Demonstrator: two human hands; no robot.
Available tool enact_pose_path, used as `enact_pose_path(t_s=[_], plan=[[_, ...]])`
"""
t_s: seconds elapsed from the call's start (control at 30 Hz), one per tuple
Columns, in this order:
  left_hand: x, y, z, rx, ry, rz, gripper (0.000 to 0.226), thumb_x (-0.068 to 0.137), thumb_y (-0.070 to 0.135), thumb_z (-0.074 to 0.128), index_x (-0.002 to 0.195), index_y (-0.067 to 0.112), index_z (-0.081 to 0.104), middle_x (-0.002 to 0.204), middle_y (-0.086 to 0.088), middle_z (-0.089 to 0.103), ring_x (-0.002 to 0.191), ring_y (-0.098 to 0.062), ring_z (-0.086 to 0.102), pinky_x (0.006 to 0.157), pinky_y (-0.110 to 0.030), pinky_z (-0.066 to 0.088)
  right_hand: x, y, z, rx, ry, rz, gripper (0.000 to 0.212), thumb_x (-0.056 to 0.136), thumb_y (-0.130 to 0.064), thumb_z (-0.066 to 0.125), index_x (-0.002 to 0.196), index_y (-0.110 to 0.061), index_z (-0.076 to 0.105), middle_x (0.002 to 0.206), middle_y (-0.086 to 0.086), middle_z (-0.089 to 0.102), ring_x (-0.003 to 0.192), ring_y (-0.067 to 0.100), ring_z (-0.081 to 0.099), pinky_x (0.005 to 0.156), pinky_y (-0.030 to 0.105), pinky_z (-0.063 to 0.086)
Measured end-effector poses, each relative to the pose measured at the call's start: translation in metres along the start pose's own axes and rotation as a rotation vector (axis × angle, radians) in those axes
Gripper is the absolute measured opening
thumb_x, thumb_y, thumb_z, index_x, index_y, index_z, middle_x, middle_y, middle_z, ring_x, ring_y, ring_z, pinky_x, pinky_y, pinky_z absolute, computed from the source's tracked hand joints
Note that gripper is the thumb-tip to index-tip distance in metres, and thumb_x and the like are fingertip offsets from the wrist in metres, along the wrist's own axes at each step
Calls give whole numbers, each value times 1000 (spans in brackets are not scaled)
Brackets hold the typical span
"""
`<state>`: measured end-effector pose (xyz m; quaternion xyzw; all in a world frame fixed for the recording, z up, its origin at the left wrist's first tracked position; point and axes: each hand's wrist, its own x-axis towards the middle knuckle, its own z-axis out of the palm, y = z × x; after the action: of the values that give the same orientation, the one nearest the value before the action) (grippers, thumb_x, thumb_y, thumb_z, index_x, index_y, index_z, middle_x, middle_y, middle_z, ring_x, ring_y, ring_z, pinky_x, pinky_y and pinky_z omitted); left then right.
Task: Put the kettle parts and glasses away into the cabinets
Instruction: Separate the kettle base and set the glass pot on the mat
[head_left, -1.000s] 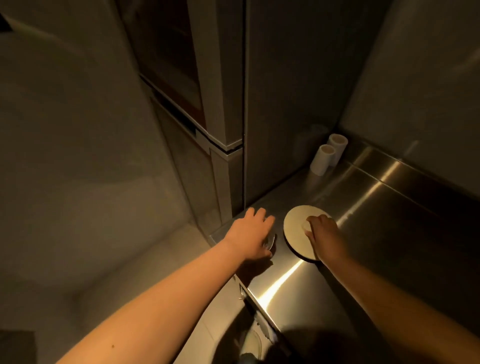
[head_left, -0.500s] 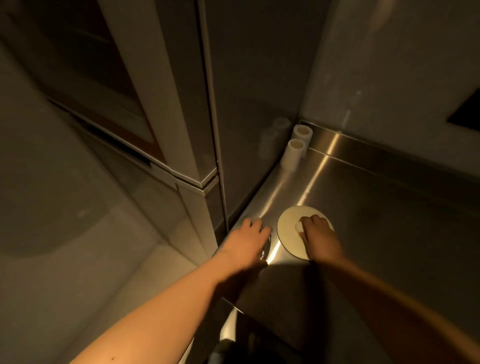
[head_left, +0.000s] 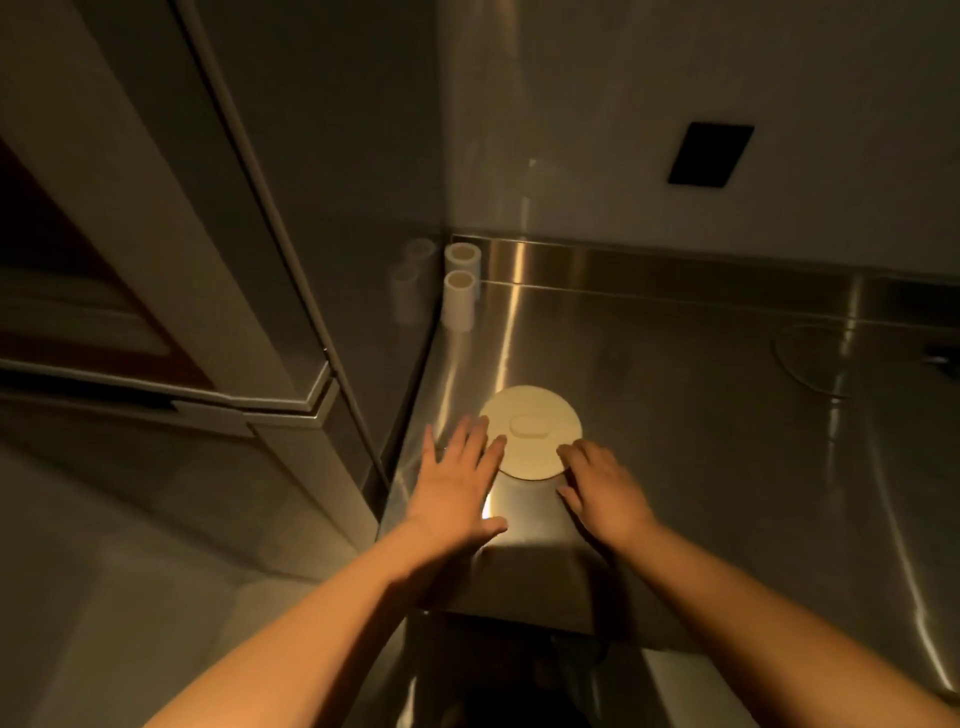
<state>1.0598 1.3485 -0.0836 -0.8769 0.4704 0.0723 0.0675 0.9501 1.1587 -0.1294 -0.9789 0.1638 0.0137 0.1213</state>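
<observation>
The lid (head_left: 530, 431) lies flat on the steel counter (head_left: 701, 415), near its left edge. The left hand (head_left: 457, 483) is spread flat just beside it, the right hand (head_left: 602, 483) half curled at its rim, grasping nothing. Two cups (head_left: 460, 291) stand in the back corner

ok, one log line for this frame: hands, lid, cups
left hand open, flat on counter | right hand at lid edge | two cups back corner

Head view, steeply down, close over counter (head_left: 675, 415)

Brushed, glossy steel counter (head_left: 675, 415); matt cream plastic-looking lid (head_left: 530, 431); 2 matt white cups (head_left: 460, 293).
</observation>
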Motion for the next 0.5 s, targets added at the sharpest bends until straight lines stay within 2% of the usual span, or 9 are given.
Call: enact_pose_path(t_s=[0.07,0.17,0.3,0.43,0.5], plan=[[7,21,1,6,33,159,90,86,60,47,152,17,3,159,-12,-6,145,-29,-11,110,-57,-14,-24,14,0,-25,-28,53,52,91,-38,50,138,-18,37,137,6,39,124,22,38,100,33,36],[14,66,8,-41,-81,323,81,90,47,48,152,19,3,159,-10,-4,146,-28,-3,114,-52,-2,-59,33,-1,-51,-93,133,56,92,-41,48,141,-18,33,142,8,35,129,24,34,104,34,33],[19,115,23,-94,-260,312,73,94,47,43,151,20,7,159,-8,0,145,-28,4,114,-50,12,-98,61,-9,-60,-137,200,54,93,-44,46,140,-22,33,144,5,32,130,21,32,106,34,31],[25,157,28,-4,-280,345,69,96,44,41,151,18,8,159,-9,0,145,-31,6,113,-51,16,-129,93,-22,-50,-189,238,54,93,-41,47,141,-19,32,145,6,31,131,23,32,106,35,29],[28,184,28,57,-246,381,66,98,43,36,151,17,7,159,-9,3,144,-31,6,112,-50,18,-150,115,-22,-87,-156,228,52,91,-42,46,135,-16,42,138,8,41,124,27,41,99,36,36]])
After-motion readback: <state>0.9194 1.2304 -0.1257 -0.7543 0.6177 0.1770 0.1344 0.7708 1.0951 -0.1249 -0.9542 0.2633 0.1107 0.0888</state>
